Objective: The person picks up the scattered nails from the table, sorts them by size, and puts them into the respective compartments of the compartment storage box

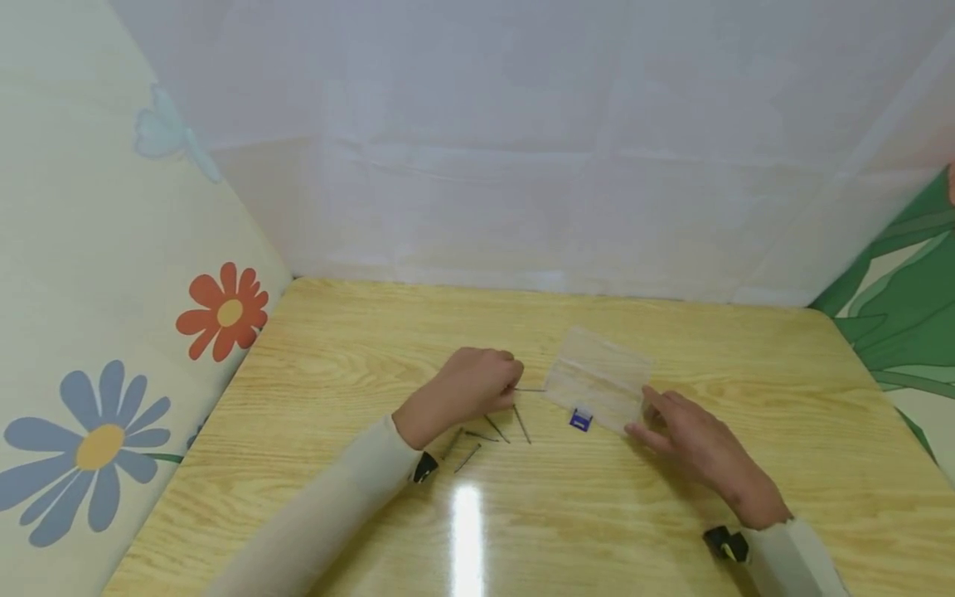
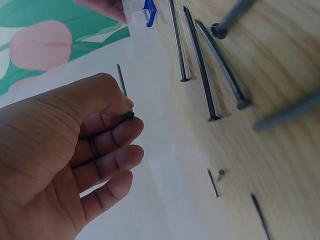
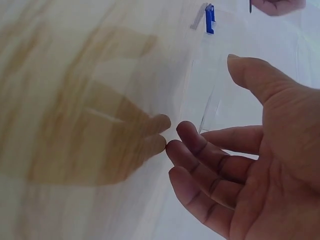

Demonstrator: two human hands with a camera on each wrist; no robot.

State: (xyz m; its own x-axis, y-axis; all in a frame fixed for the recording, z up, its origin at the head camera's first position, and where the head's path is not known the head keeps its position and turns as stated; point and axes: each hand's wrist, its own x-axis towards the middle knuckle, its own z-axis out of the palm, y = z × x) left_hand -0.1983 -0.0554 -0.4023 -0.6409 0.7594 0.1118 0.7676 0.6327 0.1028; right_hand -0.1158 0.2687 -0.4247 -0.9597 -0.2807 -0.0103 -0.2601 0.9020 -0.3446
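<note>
My left hand point(image 1: 477, 380) is left of a clear plastic box point(image 1: 589, 369), pinching a nail point(image 2: 122, 82) between thumb and index finger, its head at the fingertips. In the head view the nail points right, toward the box. The box lies opened out on the table, with a blue latch point(image 1: 580, 419) on its near side. My right hand point(image 1: 694, 439) is at the box's right edge, thumb and fingers apart and loosely bent; whether the fingertips touch the plastic I cannot tell. Several loose nails point(image 1: 522, 424) lie on the wood below my left hand.
The wood-grain table point(image 1: 358, 332) is bounded by a white cloth point(image 1: 477, 207) at the back. Flower-printed panels point(image 1: 75, 274) stand at the sides. A bright light reflection point(image 1: 467, 539) falls on the table's near part.
</note>
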